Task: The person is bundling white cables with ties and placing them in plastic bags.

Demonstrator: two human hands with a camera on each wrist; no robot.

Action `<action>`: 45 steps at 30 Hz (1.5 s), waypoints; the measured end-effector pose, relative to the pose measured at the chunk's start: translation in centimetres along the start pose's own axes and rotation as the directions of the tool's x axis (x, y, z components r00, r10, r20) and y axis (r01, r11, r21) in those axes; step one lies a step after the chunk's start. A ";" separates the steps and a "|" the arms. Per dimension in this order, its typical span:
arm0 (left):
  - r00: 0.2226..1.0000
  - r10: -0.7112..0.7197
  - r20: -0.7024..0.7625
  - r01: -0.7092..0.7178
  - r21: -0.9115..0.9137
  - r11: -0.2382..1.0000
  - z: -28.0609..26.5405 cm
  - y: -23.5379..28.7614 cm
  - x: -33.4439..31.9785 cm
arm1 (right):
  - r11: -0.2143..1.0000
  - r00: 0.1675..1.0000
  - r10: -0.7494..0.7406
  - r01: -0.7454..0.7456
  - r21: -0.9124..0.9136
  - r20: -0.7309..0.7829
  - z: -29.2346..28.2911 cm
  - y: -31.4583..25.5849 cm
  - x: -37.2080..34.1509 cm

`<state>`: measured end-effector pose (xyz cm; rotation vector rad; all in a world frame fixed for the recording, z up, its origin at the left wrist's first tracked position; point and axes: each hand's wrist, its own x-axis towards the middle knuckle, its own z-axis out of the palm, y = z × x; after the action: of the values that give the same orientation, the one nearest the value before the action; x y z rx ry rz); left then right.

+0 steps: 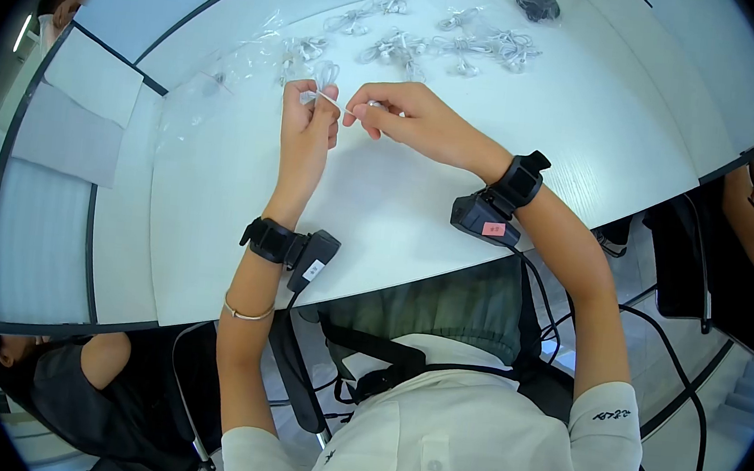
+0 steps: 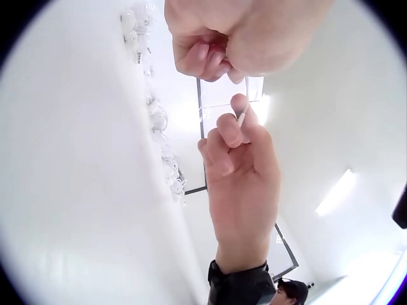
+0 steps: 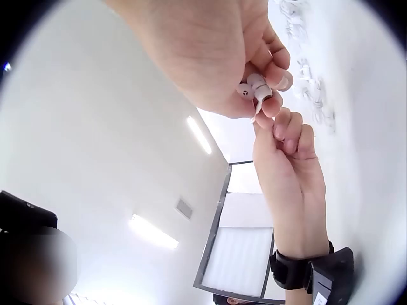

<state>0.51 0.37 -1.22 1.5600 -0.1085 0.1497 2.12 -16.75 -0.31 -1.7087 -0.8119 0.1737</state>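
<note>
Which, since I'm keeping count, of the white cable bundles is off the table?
The bundle gripped in the left hand, its loops sticking up past the hand and a strand reaching the right hand. The other bundles lie on the table.

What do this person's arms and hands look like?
The left hand and right hand are ungloved. The sleeves are short and white, the right one with dark lettering. Each arm wears a black strap and a dark box with a black cable; white label left, pink label right. A thin, pale bracelet circles the left arm.
</note>
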 end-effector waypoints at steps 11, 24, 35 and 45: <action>0.966 -0.041 0.257 0.105 -0.242 0.965 -0.8 0.8 0.1 | 0.948 0.990 0.115 -0.133 0.290 0.077 -0.8 0.7 0.4; 0.920 -0.006 0.392 0.094 -0.205 0.974 -2.0 0.3 0.8 | 0.898 0.989 0.070 -0.120 0.424 0.130 -1.5 1.2 0.4; 0.815 -0.240 0.527 0.104 0.275 0.956 -2.0 1.4 0.5 | 0.953 0.976 0.129 -0.170 0.250 0.173 -0.8 2.7 0.3; 0.906 -0.144 0.397 0.051 0.234 0.971 -2.2 1.0 1.0 | 0.991 0.993 -0.117 0.117 0.071 -0.003 -0.6 1.8 0.5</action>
<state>1.33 2.61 -0.11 1.7958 -0.3556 -0.2607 3.58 -17.08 -1.62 -1.5897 -0.8943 0.1216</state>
